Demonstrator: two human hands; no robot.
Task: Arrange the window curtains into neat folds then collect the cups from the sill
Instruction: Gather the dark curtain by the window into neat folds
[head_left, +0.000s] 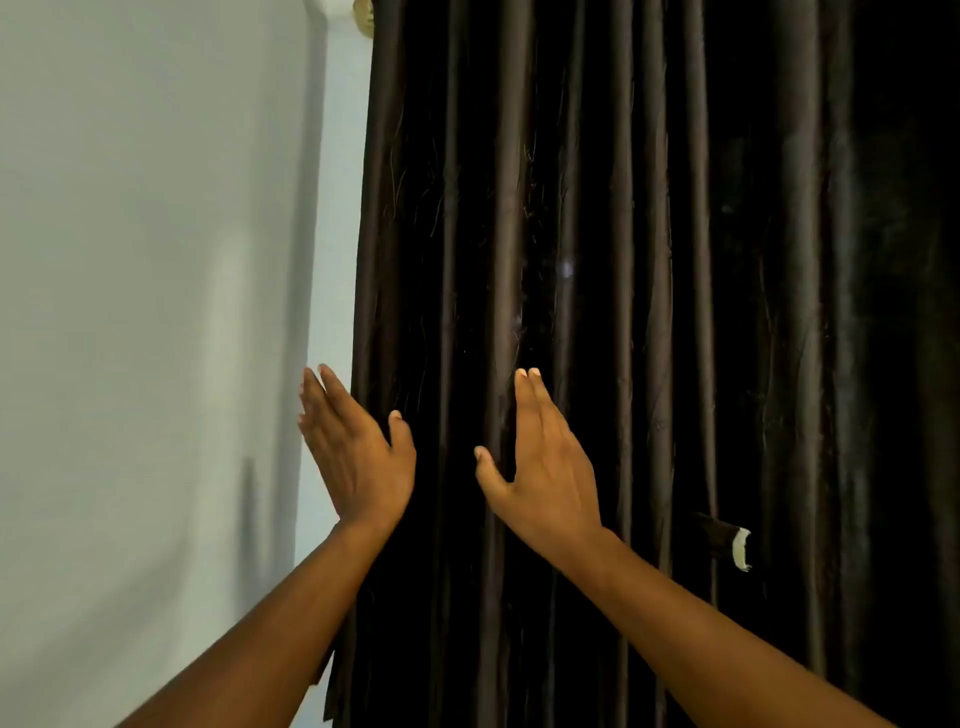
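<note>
**Curtain pleats under two flat hands, cups not in sight**

Curtain, dark and glossy, fills the view from about 12 o'clock round to 5 o'clock, hanging in long upright folds. Its left edge runs down beside the pale wall, and a small part of a rod end shows at 12 o'clock.

Left hand is raised at 7 o'clock of centre, fingers straight and together, gripping nothing; it sits at the curtain's left edge, fingertips over the wall and thumb over the cloth. Whether it touches the cloth I cannot tell. Right hand is at about 6 o'clock, also flat with fingers straight and thumb spread, lying along a fold ridge and holding nothing. The flat palms seem set to press and smooth the pleats between them rather than to pull cloth.

A small pale-tipped tab juts from the curtain at 4 o'clock, well apart from the right hand.

Room for moving looks good: bare wall lies toward 9 o'clock, and the folds toward 3 o'clock are free of hands. The outer edge is the natural start for gathering. No sill or cups show; they are likely behind the cloth, so collecting is not yet begun.
</note>
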